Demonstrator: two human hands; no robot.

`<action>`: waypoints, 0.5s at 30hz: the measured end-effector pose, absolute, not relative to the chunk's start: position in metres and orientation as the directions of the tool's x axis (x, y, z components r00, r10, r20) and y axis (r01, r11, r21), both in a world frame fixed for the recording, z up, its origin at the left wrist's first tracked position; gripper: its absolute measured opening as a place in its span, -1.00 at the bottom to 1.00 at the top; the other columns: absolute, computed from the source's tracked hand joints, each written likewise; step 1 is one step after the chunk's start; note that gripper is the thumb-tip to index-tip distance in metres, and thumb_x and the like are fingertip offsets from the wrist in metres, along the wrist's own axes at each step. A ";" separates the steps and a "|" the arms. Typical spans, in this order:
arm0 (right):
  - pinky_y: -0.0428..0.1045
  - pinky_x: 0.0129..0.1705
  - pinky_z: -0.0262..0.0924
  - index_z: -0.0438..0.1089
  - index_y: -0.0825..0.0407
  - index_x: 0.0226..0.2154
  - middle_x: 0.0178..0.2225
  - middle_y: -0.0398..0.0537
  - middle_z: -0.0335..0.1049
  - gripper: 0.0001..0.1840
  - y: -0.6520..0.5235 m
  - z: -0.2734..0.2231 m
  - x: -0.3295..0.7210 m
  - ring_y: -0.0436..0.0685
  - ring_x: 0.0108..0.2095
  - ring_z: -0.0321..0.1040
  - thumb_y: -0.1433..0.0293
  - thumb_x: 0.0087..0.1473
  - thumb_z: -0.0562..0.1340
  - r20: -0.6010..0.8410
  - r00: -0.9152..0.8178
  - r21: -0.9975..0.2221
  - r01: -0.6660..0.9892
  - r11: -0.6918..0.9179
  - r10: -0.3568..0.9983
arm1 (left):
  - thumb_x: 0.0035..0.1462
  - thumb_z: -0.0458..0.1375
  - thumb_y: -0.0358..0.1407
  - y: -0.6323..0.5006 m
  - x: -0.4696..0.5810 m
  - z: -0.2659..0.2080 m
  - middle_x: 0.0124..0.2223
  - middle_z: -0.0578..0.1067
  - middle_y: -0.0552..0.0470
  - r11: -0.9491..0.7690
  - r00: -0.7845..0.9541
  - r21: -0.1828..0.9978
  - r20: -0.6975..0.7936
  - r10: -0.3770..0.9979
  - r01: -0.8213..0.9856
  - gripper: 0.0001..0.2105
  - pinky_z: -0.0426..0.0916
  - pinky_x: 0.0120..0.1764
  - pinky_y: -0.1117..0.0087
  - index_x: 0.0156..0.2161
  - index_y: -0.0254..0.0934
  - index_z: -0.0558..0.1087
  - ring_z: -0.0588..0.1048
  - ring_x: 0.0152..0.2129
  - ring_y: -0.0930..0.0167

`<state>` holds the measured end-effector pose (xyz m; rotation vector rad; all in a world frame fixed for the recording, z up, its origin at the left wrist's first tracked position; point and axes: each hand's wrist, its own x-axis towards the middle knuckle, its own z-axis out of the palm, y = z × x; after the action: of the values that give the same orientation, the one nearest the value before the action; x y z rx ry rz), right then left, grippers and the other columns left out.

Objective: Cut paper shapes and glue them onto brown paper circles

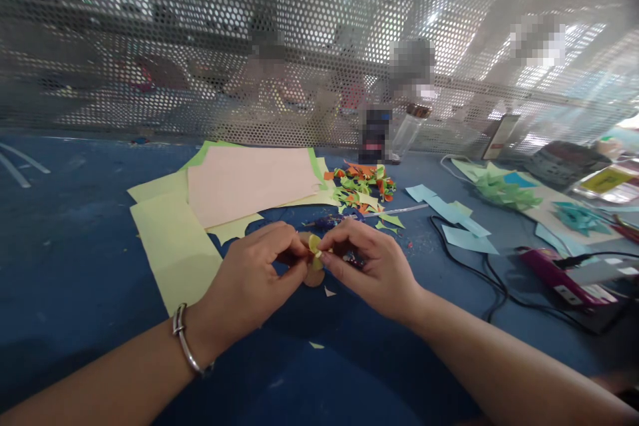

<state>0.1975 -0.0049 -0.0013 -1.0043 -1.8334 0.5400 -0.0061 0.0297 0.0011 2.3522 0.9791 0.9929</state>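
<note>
Between my two hands is a small yellow curled paper piece [314, 242], like a little paper flower. My left hand [259, 259] pinches it from the left, thumb and forefinger pressed together. From the right, my right hand [372, 263] pinches its other side with thumb and fingertips. Just below the fingertips lies a round tan disc [313, 278], partly covered by the paper and fingers. Behind my hands a dark blue tool [332, 220], perhaps a glue gun, lies partly hidden. A silver bangle [186, 339] circles my left wrist.
Pale pink [254, 180] and yellow sheets [174, 246] lie at left. Orange and green paper scraps [364, 183] are piled behind my hands. Light blue strips [456, 216], black cable [492, 279] and a purple power strip [564, 279] lie right. A perforated metal screen [309, 33] stands behind.
</note>
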 end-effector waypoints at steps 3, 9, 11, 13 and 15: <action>-0.10 -0.31 0.26 0.46 0.03 -0.26 -0.35 -0.15 0.44 -0.94 -0.005 -0.001 0.198 -0.04 -0.38 0.35 0.47 0.16 0.29 0.523 -0.210 -0.721 0.409 0.560 0.826 | 0.15 0.18 -0.41 0.029 -0.006 0.001 -0.36 0.50 0.09 -0.672 0.500 0.587 0.457 0.736 0.452 -0.93 0.38 -0.33 0.43 -0.36 -0.24 0.47 0.47 -0.42 0.47; -0.09 -0.33 0.27 0.45 0.01 -0.28 -0.36 -0.14 0.44 -0.96 -0.005 0.000 0.195 -0.02 -0.40 0.36 0.46 0.16 0.28 0.497 -0.201 -0.745 0.400 0.534 0.844 | 0.16 0.17 -0.41 0.029 -0.005 0.003 -0.35 0.51 0.08 -0.671 0.504 0.590 0.453 0.735 0.448 -0.93 0.38 -0.33 0.41 -0.36 -0.24 0.47 0.48 -0.41 0.46; -0.09 -0.33 0.27 0.45 0.01 -0.28 -0.36 -0.14 0.44 -0.95 -0.005 -0.001 0.195 -0.02 -0.40 0.36 0.46 0.16 0.28 0.498 -0.199 -0.744 0.402 0.534 0.844 | 0.16 0.17 -0.41 0.029 -0.005 0.003 -0.35 0.52 0.08 -0.677 0.506 0.589 0.459 0.730 0.442 -0.92 0.39 -0.32 0.41 -0.35 -0.23 0.47 0.48 -0.40 0.45; -0.08 -0.33 0.27 0.45 0.00 -0.28 -0.36 -0.15 0.44 -0.95 -0.006 -0.001 0.195 -0.02 -0.40 0.36 0.45 0.16 0.28 0.500 -0.198 -0.742 0.404 0.535 0.843 | 0.17 0.17 -0.41 0.029 -0.005 0.003 -0.35 0.52 0.08 -0.679 0.508 0.588 0.461 0.728 0.439 -0.92 0.39 -0.32 0.41 -0.35 -0.23 0.47 0.48 -0.40 0.45; -0.09 -0.32 0.27 0.45 0.00 -0.27 -0.35 -0.15 0.44 -0.95 -0.006 -0.001 0.196 -0.02 -0.39 0.36 0.45 0.16 0.28 0.498 -0.200 -0.744 0.401 0.535 0.844 | 0.17 0.17 -0.41 0.028 -0.005 0.003 -0.35 0.52 0.08 -0.679 0.509 0.588 0.459 0.728 0.440 -0.92 0.39 -0.32 0.40 -0.35 -0.22 0.47 0.48 -0.40 0.44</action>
<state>0.1958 -0.0057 -0.0012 -1.0324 -1.8083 0.5746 -0.0045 0.0285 0.0030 2.3574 0.9647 0.9906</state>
